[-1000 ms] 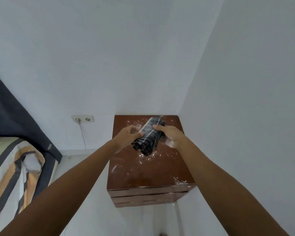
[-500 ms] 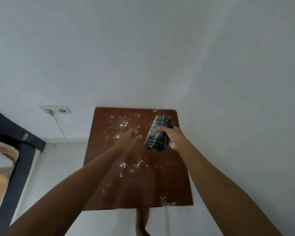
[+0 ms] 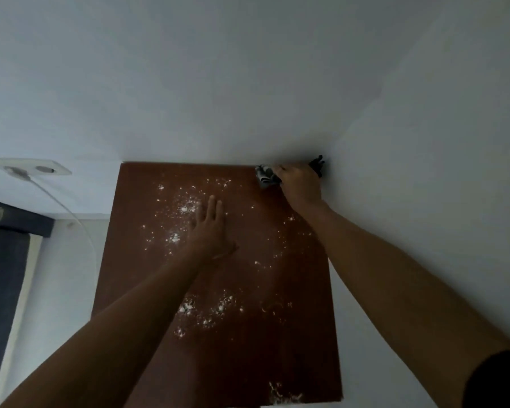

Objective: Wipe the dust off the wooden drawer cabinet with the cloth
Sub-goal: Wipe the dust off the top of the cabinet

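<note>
The wooden drawer cabinet (image 3: pixel 136 260) shows only its dark brown top, seen from straight above, set into the corner of two white walls. White dust (image 3: pixel 186 207) is scattered over the middle and near edge of the top. My right hand (image 3: pixel 299 184) presses the dark cloth with pale stripes (image 3: pixel 265 175) onto the far right corner; the cloth sticks out on both sides of the fist. My left hand (image 3: pixel 209 231) lies flat on the top, fingers apart, among the dust.
A white wall socket (image 3: pixel 33 169) with a plugged white cable (image 3: pixel 80 228) is on the back wall to the left. A dark blue bed edge (image 3: pixel 3 251) stands at far left, with pale floor between it and the cabinet. The right wall touches the cabinet side.
My right hand has carried the cloth from mid-air to the far right corner of the top. My left hand has let go of it and gone flat on the wood. The view has moved closer.
</note>
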